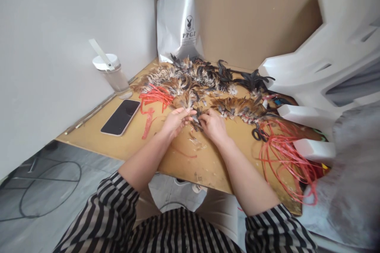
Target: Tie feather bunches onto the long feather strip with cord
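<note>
Near the middle of the table, my left hand is closed in a pinch on a small bunch of brown feathers. My right hand sits just beside it, its fingers pinched on dark feathers between the two hands. Small loose feathers lie on the wood below my fingers. Behind my hands spreads a large heap of brown and black feathers. To the right runs a row of brown feather bunches. Red plastic strips lie left of my left hand.
A phone and a lidded cup are on the left. A silver bag stands at the back. On the right are scissors, a tangle of red strips and white foam pieces. The table's front edge is close to me.
</note>
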